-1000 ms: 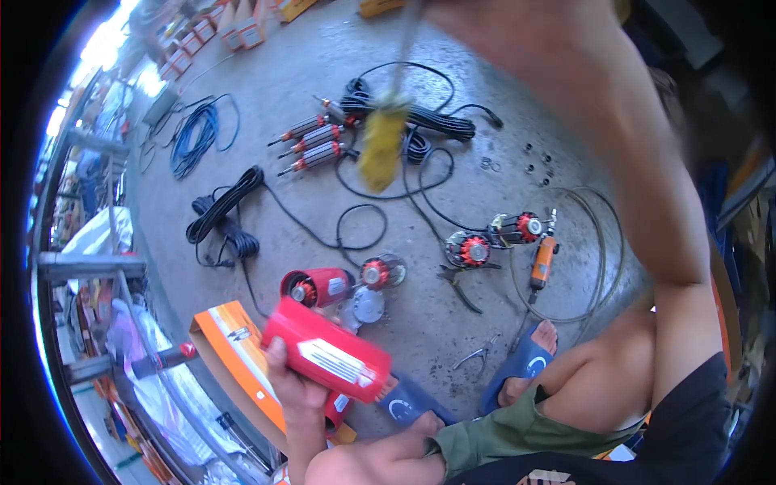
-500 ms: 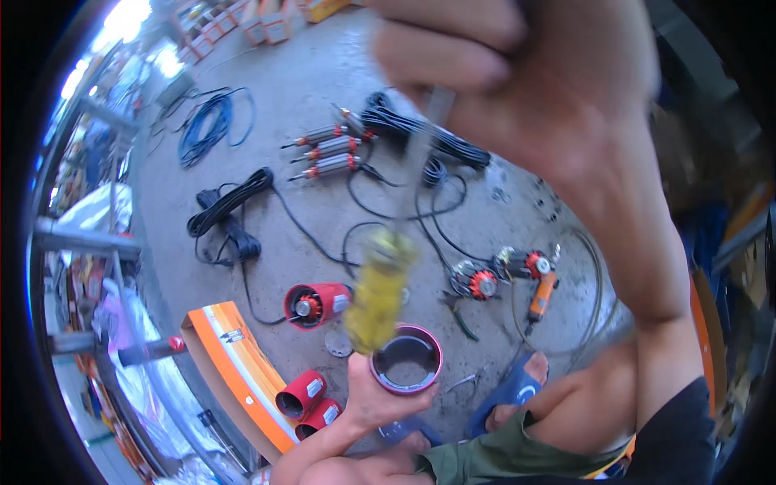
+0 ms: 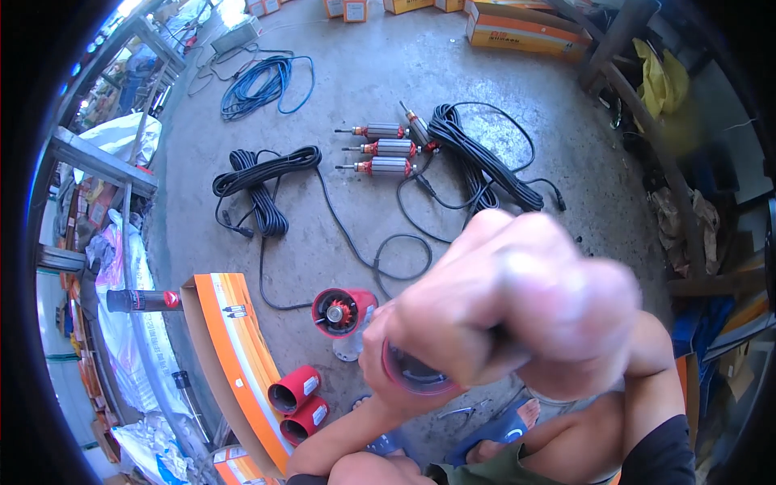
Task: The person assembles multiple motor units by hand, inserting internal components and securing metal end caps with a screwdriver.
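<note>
My left hand [image 3: 378, 386] is wrapped round a red cylindrical tool housing [image 3: 419, 391], its round opening facing up. Directly over that opening, close to the camera, is my right hand [image 3: 517, 299], closed in a fist and slightly blurred. The fist covers part of the housing and hides the yellow-handled screwdriver it held a moment earlier. Just left of my left hand stands another red housing [image 3: 343, 313] with a motor's red and metal parts inside. Two more red housings [image 3: 296, 388] lie beside the orange box.
Several motor armatures [image 3: 388, 148] lie farther off, next to bundled black cables [image 3: 485, 153]. Another black cable coil [image 3: 267, 182] and a blue coil [image 3: 263, 85] rest on the floor. An open orange box [image 3: 242, 323] stands at left; metal racks [image 3: 105, 166] run beyond it.
My right hand has come down from high up to just over the housing, and the screwdriver's yellow handle has gone out of sight. The view has shifted; my left hand still holds the housing.
</note>
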{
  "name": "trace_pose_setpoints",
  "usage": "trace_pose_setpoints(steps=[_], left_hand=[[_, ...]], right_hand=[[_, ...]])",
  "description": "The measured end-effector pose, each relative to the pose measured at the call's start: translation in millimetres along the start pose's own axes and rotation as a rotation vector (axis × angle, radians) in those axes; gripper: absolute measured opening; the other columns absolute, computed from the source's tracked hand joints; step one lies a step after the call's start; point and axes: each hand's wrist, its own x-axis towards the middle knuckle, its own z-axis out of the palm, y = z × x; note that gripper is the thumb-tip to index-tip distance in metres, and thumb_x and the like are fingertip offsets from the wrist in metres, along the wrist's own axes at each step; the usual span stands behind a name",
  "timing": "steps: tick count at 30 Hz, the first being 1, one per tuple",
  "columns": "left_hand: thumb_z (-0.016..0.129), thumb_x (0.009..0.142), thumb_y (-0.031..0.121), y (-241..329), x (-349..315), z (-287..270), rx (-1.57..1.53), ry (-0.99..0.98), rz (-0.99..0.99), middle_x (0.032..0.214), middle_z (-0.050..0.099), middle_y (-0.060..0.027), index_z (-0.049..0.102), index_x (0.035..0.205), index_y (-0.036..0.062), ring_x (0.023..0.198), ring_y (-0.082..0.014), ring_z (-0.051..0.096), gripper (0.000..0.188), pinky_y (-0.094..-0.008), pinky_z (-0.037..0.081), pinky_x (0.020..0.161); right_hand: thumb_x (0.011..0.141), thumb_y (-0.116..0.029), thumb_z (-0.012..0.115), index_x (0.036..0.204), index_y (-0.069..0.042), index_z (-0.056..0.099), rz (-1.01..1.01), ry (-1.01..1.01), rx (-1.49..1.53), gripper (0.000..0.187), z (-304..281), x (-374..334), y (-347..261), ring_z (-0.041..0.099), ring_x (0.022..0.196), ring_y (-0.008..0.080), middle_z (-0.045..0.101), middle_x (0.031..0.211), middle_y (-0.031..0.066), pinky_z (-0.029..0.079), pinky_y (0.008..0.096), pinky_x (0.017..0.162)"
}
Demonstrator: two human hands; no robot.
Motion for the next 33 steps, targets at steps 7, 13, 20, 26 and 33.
trace_pose_setpoints(steps=[7,13,20,26,33], left_hand=[[0.101,0.063,0.029,-30,-20,-3,0.056,-0.100,-0.062,0.121,0.069,-0.0205,0.053,0.135,-0.0015,0.110,-0.0329,0.070,0.092,-0.0434,0.056,0.093],[0.101,0.064,0.033,-41,-19,-3,0.043,-0.124,-0.080,0.123,0.068,-0.0207,0.053,0.135,-0.0025,0.110,-0.0337,0.070,0.093,-0.0439,0.056,0.094],[0.102,0.064,0.035,-47,-6,-7,0.029,-0.168,-0.073,0.123,0.068,-0.0212,0.053,0.134,-0.0033,0.110,-0.0350,0.070,0.093,-0.0444,0.055,0.096],[0.102,0.065,0.033,-38,4,-13,0.015,-0.169,-0.199,0.121,0.069,-0.0215,0.054,0.134,-0.0039,0.107,-0.0349,0.071,0.092,-0.0448,0.057,0.094],[0.102,0.061,0.031,-38,3,-20,-0.031,-0.189,-0.163,0.122,0.069,-0.0228,0.055,0.133,-0.0036,0.108,-0.0349,0.072,0.093,-0.0448,0.057,0.095]], right_hand=[[0.099,-0.034,0.036,0.060,-0.005,0.033,-0.066,-0.116,-0.048,0.049,-30,8,52,0.057,0.055,0.0271,0.050,0.058,0.0106,0.048,0.0336,0.055],[0.099,-0.043,0.036,0.057,-0.007,0.029,0.070,0.059,-0.119,0.056,-28,15,46,0.041,0.047,0.0214,0.038,0.052,0.0045,0.038,0.0325,0.048],[0.101,-0.044,0.033,0.057,-0.008,0.025,0.063,0.204,-0.085,0.058,-20,10,51,0.030,0.044,0.0186,0.031,0.049,0.0030,0.034,0.0346,0.046],[0.102,-0.045,0.033,0.058,-0.009,0.026,0.065,0.266,-0.112,0.057,-21,2,50,0.029,0.044,0.0180,0.031,0.050,0.0025,0.032,0.0344,0.046],[0.103,-0.046,0.034,0.059,-0.009,0.026,0.130,0.325,-0.152,0.057,-11,-7,56,0.028,0.044,0.0174,0.030,0.051,0.0018,0.031,0.0341,0.046]])
